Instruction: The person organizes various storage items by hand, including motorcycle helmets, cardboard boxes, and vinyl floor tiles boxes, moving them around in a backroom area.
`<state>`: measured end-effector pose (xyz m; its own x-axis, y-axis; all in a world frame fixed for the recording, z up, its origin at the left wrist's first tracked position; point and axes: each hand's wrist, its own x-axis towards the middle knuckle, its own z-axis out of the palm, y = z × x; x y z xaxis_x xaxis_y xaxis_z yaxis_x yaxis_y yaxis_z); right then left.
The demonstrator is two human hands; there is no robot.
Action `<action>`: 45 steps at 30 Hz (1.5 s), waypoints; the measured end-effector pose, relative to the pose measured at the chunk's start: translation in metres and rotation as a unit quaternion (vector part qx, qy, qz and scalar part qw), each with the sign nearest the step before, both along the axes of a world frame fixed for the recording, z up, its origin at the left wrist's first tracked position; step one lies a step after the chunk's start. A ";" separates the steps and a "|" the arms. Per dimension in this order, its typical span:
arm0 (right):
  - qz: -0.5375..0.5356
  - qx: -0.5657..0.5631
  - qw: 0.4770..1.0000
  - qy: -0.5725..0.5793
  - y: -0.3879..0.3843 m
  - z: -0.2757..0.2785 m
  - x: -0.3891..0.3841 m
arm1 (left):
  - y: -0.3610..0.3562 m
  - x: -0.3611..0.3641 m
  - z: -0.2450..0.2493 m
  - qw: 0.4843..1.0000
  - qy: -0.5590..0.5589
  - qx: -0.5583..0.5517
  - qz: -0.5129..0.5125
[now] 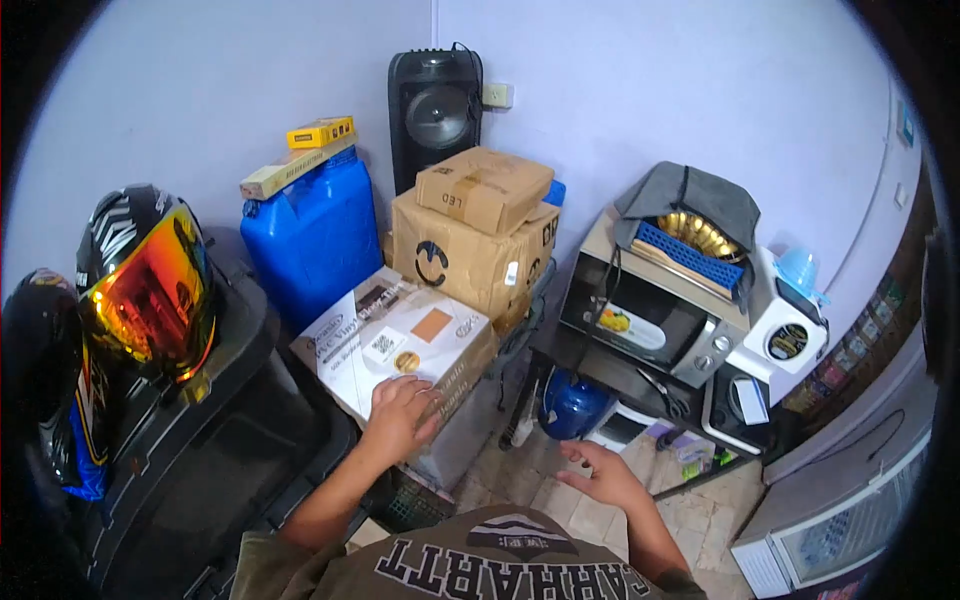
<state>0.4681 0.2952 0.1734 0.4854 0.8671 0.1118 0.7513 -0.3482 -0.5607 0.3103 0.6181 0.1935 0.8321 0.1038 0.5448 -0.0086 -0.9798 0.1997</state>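
My left hand (398,418) is at the near edge of a white printed carton (395,335), its fingers stretched over the top and overlapping it in this view. The carton carries labels and "PVC Vinyl" lettering. Behind it stands a brown cardboard box (465,255) with a flatter brown box (487,185) marked "LED" on top. My right hand (605,474) hangs in the air to the right, fingers loosely bent and apart, holding nothing. Below and beyond it, a round blue object (577,403) sits under the microwave.
A microwave (650,310) with a blue basket (690,255) on top stands right, scissors (665,395) before it. Left are a helmet (150,290) with an orange visor on a black bin (220,450) and a blue jerrycan (315,235). A black speaker (436,115) stands behind.
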 end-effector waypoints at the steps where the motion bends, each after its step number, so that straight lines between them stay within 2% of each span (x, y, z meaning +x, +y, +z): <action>1: 0.024 0.064 0.993 0.096 0.014 0.009 0.017 | 0.001 0.008 -0.008 0.997 0.052 -0.015 0.049; 2: 0.048 0.126 0.972 0.192 0.028 0.017 0.035 | -0.001 0.013 -0.014 0.997 0.051 -0.012 0.055; 4: 0.047 0.222 0.915 0.334 0.063 0.022 0.084 | -0.008 0.021 -0.024 0.976 0.154 0.063 0.139; 5: 0.032 0.274 0.883 0.380 0.082 0.033 0.110 | -0.014 0.023 -0.019 0.949 0.235 0.138 0.160; 6: 0.020 0.323 0.846 0.424 0.104 0.046 0.138 | -0.015 0.024 -0.021 0.946 0.239 0.131 0.173; 8: -0.023 0.399 0.774 0.492 0.149 0.069 0.194 | -0.012 0.025 -0.025 0.961 0.208 0.084 0.161; 10: -0.034 0.464 0.730 0.500 0.198 0.085 0.250 | -0.014 0.029 -0.018 0.955 0.208 0.060 0.201; 12: -0.060 0.508 0.693 0.508 0.249 0.093 0.303 | -0.015 0.032 -0.017 0.954 0.219 0.042 0.199; 14: -0.137 0.512 0.699 0.480 0.290 0.108 0.341 | -0.018 0.037 -0.015 0.947 0.220 0.031 0.233; 18: -0.095 0.494 0.705 0.500 0.335 0.119 0.377 | -0.022 0.045 -0.013 0.927 0.220 -0.003 0.304; 20: -0.162 0.449 0.768 0.428 0.341 0.129 0.376 | -0.021 0.050 -0.011 0.921 0.215 -0.021 0.323; 22: -0.130 0.444 0.766 0.447 0.350 0.122 0.384 | -0.021 0.049 -0.011 0.922 0.223 -0.005 0.316; 24: -0.110 0.396 0.794 0.448 0.353 0.122 0.387 | -0.024 0.051 -0.011 0.919 0.223 -0.017 0.323; 25: -0.062 0.445 0.763 0.465 0.360 0.116 0.388 | -0.023 0.051 -0.010 0.920 0.223 -0.013 0.322; 29: -0.065 0.485 0.757 0.434 0.354 0.111 0.380 | -0.022 0.052 -0.009 0.920 0.214 -0.006 0.329; 31: -0.093 0.556 0.726 0.394 0.325 0.124 0.344 | -0.025 0.053 -0.010 0.920 0.213 -0.016 0.329; 32: -0.100 0.552 0.729 0.392 0.308 0.122 0.336 | -0.026 0.054 -0.007 0.922 0.195 -0.058 0.329; 34: -0.041 0.568 0.707 0.420 0.276 0.124 0.318 | -0.022 0.052 0.000 0.922 0.157 -0.134 0.329; 35: -0.050 0.558 0.712 0.422 0.257 0.135 0.295 | -0.015 0.044 -0.008 0.918 0.133 -0.213 0.308; 36: -0.058 0.559 0.712 0.421 0.245 0.133 0.278 | -0.017 0.044 -0.007 0.919 0.138 -0.213 0.302; 37: -0.046 0.536 0.720 0.437 0.233 0.128 0.262 | -0.022 0.050 -0.005 0.917 0.021 -0.317 0.239; 39: -0.016 0.491 0.729 0.477 0.217 0.114 0.221 | -0.036 0.066 0.002 0.850 -0.169 -0.491 0.094; 40: 0.002 0.470 0.728 0.499 0.212 0.102 0.198 | -0.045 0.069 0.000 0.849 -0.158 -0.497 0.087; 42: 0.029 0.393 0.746 0.537 0.203 0.060 0.153 | -0.065 0.071 -0.004 0.694 -0.335 -0.637 0.014; 43: 0.012 0.371 0.749 0.550 0.200 0.047 0.128 | -0.071 0.075 0.035 0.608 -0.418 -0.675 0.019; 45: -0.017 0.358 0.749 0.556 0.198 0.026 0.089 | -0.053 0.050 0.042 0.619 -0.387 -0.682 0.053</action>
<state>0.5575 0.4931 0.1999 0.6443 0.7630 0.0529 -0.3228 0.3339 -0.8856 0.3607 0.5647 0.2351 0.3256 0.9377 0.1213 -0.5683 0.0915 0.8177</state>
